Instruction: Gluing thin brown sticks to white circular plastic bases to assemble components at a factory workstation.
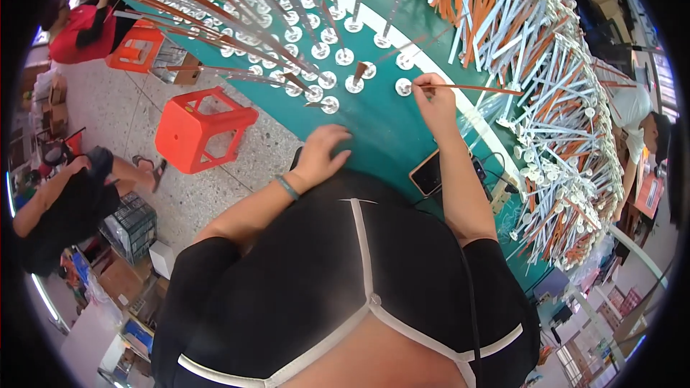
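Observation:
My right hand point(435, 106) pinches a thin brown strip point(478, 89) near its lower end. That end is close to a clear round base point(403, 87) on the green table point(377, 140); I cannot tell whether the two are joined. My left hand point(323, 156) is at the near edge of the table, fingers loosely curled and apart, with nothing in it. Beyond my hands, many clear round bases point(320, 50) stand on the table in loose rows, with brown and grey strips point(244, 21) rising from many of them.
A large heap of loose brown and white strips point(496, 36) lies along the right side, edged by a white braided border. A phone point(426, 174) lies by my right forearm. Red stools point(205, 129) stand on the floor at left. Other people point(83, 32) are at both sides.

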Demonstrator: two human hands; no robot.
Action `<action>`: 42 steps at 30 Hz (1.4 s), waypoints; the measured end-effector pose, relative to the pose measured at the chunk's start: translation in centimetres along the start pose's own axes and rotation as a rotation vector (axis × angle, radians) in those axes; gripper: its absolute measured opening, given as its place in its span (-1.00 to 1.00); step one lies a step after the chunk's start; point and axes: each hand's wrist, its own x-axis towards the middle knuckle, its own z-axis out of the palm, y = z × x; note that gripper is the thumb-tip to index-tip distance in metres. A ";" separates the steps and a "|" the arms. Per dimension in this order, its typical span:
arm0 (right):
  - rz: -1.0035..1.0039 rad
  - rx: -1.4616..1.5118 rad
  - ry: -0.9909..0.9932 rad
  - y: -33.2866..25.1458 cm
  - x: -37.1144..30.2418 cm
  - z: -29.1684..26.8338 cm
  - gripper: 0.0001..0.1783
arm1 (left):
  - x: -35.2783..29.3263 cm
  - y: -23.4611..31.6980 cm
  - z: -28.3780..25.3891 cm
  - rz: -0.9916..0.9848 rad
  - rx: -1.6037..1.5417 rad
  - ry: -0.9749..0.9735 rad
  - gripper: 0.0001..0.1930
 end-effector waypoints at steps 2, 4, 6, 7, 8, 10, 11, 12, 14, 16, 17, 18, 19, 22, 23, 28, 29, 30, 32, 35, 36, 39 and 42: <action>-0.038 0.001 0.001 0.2 0.6 1.1 -0.89 | -1.2 -0.5 -1.6 -0.115 -0.002 0.131 -0.47; 0.009 -0.162 -0.033 -0.5 1.3 1.7 -0.76 | -1.4 -0.5 -3.5 -0.342 -0.007 0.387 -0.29; 0.012 -0.200 -0.049 -1.7 1.3 1.4 -0.56 | -0.8 0.0 -4.8 -0.400 0.006 0.394 -0.03; 0.017 -0.240 -0.060 -2.2 1.2 1.3 -0.36 | -0.3 0.6 -5.3 -0.409 -0.010 0.436 0.09; 0.011 -0.241 -0.070 -2.2 1.1 1.1 -0.36 | 0.1 0.9 -5.6 -0.418 -0.027 0.477 0.21; -0.179 -0.261 0.026 -2.2 1.2 -0.2 0.12 | 0.6 0.9 -5.9 -0.411 -0.029 0.504 0.29; -0.137 -0.253 -0.041 -1.9 1.3 -0.8 0.39 | 0.7 0.8 -6.1 -0.401 -0.029 0.521 0.37; -0.141 -0.256 -0.048 -1.8 1.9 -1.6 0.39 | 1.1 0.8 -6.4 -0.406 -0.032 0.528 0.37; -0.207 -0.170 -0.091 -2.2 3.3 -2.8 0.49 | 1.9 1.2 -7.4 -0.344 0.023 0.532 0.42; -0.204 -0.057 -0.127 -2.9 5.1 -2.8 0.57 | 2.8 1.5 -8.3 -0.338 0.028 0.537 0.44; -0.221 -0.020 -0.173 -3.4 6.2 -2.6 0.58 | 3.2 1.5 -8.5 -0.328 0.035 0.536 0.45; -0.243 0.019 -0.220 -4.1 7.3 -2.5 0.59 | 3.5 1.4 -8.7 -0.331 0.037 0.543 0.45; -0.233 0.087 -0.261 -4.8 8.1 -2.0 0.61 | 4.0 1.4 -8.8 -0.304 0.039 0.553 0.45; -0.254 0.208 -0.403 -5.3 9.5 -0.1 0.55 | 5.3 1.5 -8.6 -0.244 -0.019 0.572 0.46; -0.279 0.220 -0.406 -5.4 9.6 0.7 0.50 | 5.8 1.6 -8.4 -0.221 -0.012 0.545 0.45; -0.185 0.420 -0.487 -6.4 8.5 4.6 0.46 | 8.6 2.1 -7.3 -0.142 -0.105 0.606 0.42; -0.175 0.486 -0.563 -7.5 7.9 5.1 0.49 | 9.3 2.0 -7.4 -0.117 -0.096 0.611 0.40; -0.166 0.549 -0.634 -8.3 7.7 5.3 0.53 | 9.9 1.8 -7.2 -0.114 -0.095 0.619 0.40; -0.266 0.514 -0.640 -8.2 7.7 6.1 0.52 | 11.1 1.3 -6.9 -0.189 -0.382 0.618 0.38; -0.252 0.520 -0.513 -8.9 7.2 7.5 0.55 | 12.6 -0.1 -7.4 -0.102 -0.175 0.639 0.37; -0.265 0.520 -0.511 -9.0 7.6 7.7 0.55 | 13.2 -0.3 -7.5 -0.071 -0.192 0.656 0.37; -0.179 0.552 -0.337 -9.6 8.3 8.6 0.48 | 14.7 -1.1 -7.6 -0.038 -0.292 0.655 0.37; -0.299 0.426 -0.090 -9.4 8.8 9.2 0.43 | 15.8 -2.2 -7.4 -0.050 -0.337 0.661 0.31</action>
